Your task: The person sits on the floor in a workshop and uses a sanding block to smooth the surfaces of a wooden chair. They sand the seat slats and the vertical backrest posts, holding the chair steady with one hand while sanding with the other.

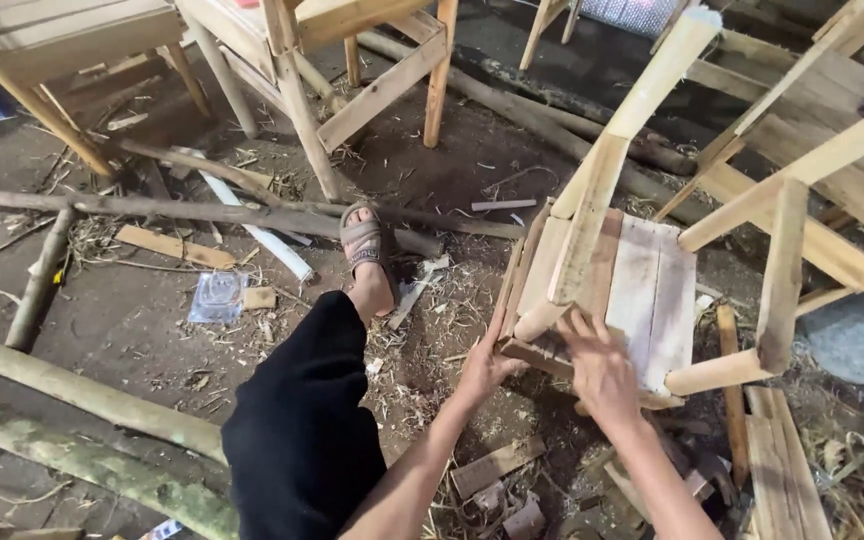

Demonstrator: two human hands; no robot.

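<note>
A small unfinished wooden chair [652, 290] lies tipped on the dirt floor, its slatted seat facing me and its legs pointing up and right. My left hand [484, 366] grips the lower left corner of the seat frame. My right hand [602, 368] presses flat on the seat's lower edge beside a leg end. My leg in black trousers [302, 420] stretches forward, with a sandalled foot [364, 245].
Other wooden chair frames [282, 60] stand at the back left and at the right [832, 140]. Long bamboo poles [82, 400] lie at the left. Offcuts [497, 465], shavings and a clear plastic bag [217, 297] litter the ground.
</note>
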